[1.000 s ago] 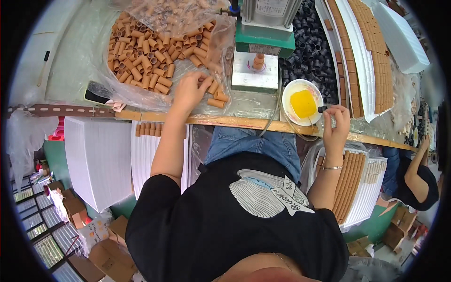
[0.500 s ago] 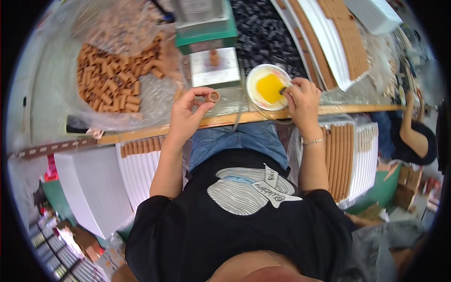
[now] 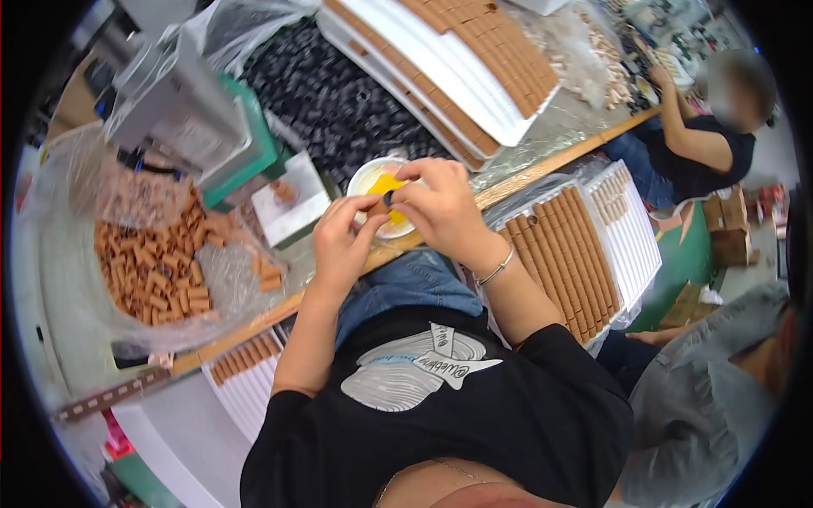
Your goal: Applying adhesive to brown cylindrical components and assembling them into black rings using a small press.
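My left hand [image 3: 343, 241] and my right hand [image 3: 436, 207] meet over a small white bowl [image 3: 366, 176] of yellow paste at the bench edge. A short brown tube [image 3: 387, 200] is pinched between the fingertips of both hands, mostly hidden by them. The left hand grips the tube; the right hand's fingers close on its end and on something thin that I cannot make out. A heap of the same brown tubes [image 3: 157, 271] lies on clear plastic to the left.
A grey and green machine [image 3: 199, 118] with a white block [image 3: 292, 207] stands behind the hands. White trays of tubes [image 3: 474, 59] lie at the back, another tray [image 3: 576, 254] by my right knee. A co-worker [image 3: 707, 140] sits at the right.
My left hand left the tube heap carrying a tube and came to the bowl. The right hand rose from the bowl to meet it. The view swung right.
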Available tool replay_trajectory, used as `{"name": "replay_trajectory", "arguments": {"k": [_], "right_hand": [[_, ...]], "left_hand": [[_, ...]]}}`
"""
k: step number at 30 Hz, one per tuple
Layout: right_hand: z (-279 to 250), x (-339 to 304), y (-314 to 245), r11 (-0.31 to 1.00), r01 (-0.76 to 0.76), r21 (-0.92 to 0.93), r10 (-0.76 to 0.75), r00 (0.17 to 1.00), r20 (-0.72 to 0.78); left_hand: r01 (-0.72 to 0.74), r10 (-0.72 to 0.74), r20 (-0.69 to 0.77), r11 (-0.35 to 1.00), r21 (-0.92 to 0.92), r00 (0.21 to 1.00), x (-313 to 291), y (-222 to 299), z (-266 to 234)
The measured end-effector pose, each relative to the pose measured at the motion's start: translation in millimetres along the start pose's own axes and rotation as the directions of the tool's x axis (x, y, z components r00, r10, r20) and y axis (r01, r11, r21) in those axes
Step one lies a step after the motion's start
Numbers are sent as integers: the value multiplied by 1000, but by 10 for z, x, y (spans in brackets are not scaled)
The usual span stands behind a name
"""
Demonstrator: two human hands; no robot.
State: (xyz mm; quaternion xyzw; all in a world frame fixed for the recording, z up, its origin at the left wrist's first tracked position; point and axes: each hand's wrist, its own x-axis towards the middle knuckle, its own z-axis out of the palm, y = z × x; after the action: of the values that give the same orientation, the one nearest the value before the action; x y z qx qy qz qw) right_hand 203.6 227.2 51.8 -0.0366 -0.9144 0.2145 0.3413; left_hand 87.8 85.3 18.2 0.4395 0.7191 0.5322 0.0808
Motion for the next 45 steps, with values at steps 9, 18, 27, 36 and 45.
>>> {"name": "replay_trajectory", "arguments": {"k": [9,18,27,36,45], "right_hand": [[-690,-17,1525,791,-569,-225,403,761,-509],[-751,-218,1939,693,-706,-148,641,697,-321],[-890,-255,1691,686,-712,-150,619,680,-394],[-65,151,81,969,-182,166,169,981,93],[506,202,-327,992,110,62,-123,950,285]], "left_hand": [[330,-321,108,799,-503,941,-229,-422,-98],[371,-334,167,773,-515,928,-236,-403,-209],[344,-324,129,802,-488,937,-268,-386,-353],[196,-186,68,854,-481,980,-126,-271,-445],[357,-351,68,901,-247,934,-361,-296,-624]]}}
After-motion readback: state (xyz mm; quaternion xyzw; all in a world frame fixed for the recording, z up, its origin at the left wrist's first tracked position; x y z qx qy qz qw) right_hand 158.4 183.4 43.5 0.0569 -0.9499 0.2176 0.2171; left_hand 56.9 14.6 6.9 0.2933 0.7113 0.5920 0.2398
